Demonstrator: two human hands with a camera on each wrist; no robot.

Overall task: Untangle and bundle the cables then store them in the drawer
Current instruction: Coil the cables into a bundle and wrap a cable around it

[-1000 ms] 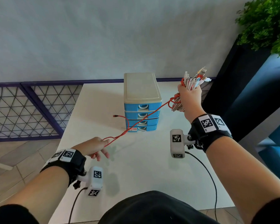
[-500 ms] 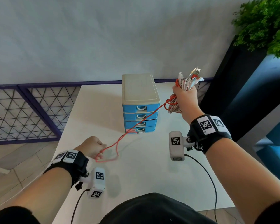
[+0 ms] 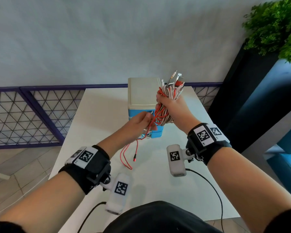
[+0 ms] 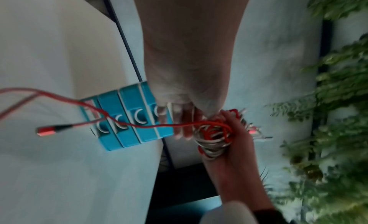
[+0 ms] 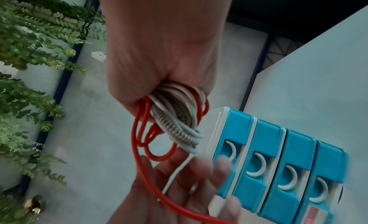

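Observation:
My right hand point(image 3: 170, 105) is raised above the white table point(image 3: 99, 115) and grips a coiled bundle of white, braided and red cables point(image 3: 170, 91), plugs pointing up. In the right wrist view the bundle point(image 5: 179, 122) hangs out of the fist point(image 5: 159, 54). My left hand point(image 3: 141, 122) is just left of the bundle and holds the loose red cable point(image 3: 136, 145) between thumb and fingers. The cable's tail droops in a loop, its red plug point(image 3: 134, 159) above the table. The blue drawer unit point(image 3: 141, 91) stands behind both hands, all drawers closed point(image 5: 278, 156).
A purple mesh fence point(image 3: 23, 115) runs along the table's left and far sides. A dark planter point(image 3: 242, 98) with a green plant point(image 3: 275, 22) stands at the right, and a blue seat point(image 3: 289, 157) is beside it. Bare table lies in front of the drawers.
My left hand rose from the table's near left up to the bundle, bringing the red cable along. The once stretched cable now hangs slack. My right hand shifted slightly left.

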